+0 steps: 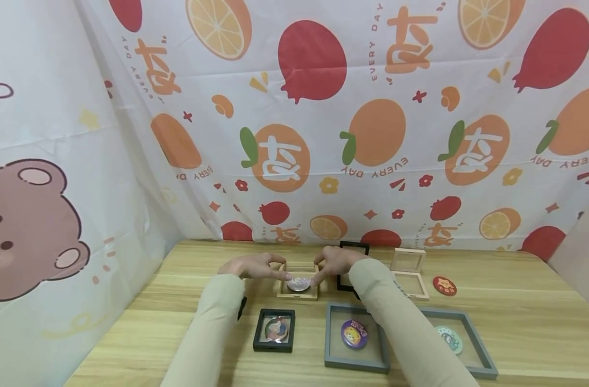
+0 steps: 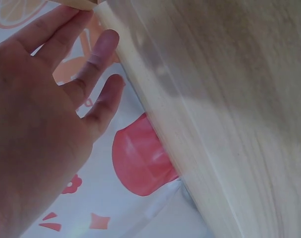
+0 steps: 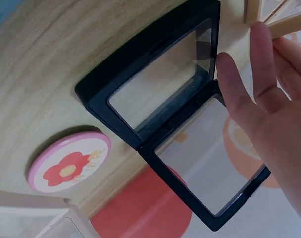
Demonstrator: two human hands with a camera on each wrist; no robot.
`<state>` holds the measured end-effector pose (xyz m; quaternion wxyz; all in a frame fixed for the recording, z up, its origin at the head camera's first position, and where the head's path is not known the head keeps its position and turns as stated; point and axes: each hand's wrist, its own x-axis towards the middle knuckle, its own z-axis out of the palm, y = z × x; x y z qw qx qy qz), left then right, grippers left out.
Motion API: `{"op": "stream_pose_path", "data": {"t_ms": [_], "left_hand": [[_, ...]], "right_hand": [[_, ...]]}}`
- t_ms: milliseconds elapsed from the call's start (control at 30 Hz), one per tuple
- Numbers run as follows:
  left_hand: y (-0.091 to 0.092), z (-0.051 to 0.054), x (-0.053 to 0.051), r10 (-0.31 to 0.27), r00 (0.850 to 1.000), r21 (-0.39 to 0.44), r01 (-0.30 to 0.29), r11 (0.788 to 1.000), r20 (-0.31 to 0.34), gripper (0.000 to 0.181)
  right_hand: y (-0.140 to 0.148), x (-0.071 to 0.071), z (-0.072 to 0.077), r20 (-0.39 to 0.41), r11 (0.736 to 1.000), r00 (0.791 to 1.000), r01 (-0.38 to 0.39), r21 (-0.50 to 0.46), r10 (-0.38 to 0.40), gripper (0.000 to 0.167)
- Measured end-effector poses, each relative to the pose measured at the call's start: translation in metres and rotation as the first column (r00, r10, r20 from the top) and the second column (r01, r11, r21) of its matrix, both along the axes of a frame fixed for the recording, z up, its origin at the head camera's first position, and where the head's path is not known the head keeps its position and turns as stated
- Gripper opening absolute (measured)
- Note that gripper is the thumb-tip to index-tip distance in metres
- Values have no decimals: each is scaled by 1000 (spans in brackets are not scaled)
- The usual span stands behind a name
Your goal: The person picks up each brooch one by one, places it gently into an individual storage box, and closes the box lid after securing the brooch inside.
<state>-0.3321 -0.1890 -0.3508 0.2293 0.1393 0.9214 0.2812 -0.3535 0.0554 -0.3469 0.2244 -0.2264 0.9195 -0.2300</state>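
Observation:
In the head view, an open pale wooden display frame stands between my hands, its lid tilted up at the back. A shiny round badge lies in it. My left hand grips the frame's left side, fingers at the lid and thumb tip at the badge's left edge. Mirroring it, my right hand grips the right side with its thumb at the badge's right edge. In the left wrist view, fingertips touch a wooden corner. Right fingertips meet the wooden edge in the right wrist view; the badge is out of sight there.
An open black frame and a flower badge lie right of the hands. Farther right are an open pale frame and a red badge. Nearer are a black frame and two grey frames holding badges.

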Motion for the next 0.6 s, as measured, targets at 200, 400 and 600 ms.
{"op": "stream_pose_path", "data": {"t_ms": [200, 400, 600], "left_hand": [[3, 0, 3, 36, 999, -6, -36, 999, -20, 76], [4, 0, 3, 16, 999, -2, -16, 1000, -35, 75], [4, -2, 3, -25, 997, -3, 25, 1000, -67, 74]], "right_hand": [[0, 1, -2, -4, 998, 999, 45, -40, -45, 72], [-1, 4, -5, -2, 996, 998, 59, -61, -59, 72], [-3, 4, -7, 0, 998, 1000, 17, -62, -17, 58]]}}
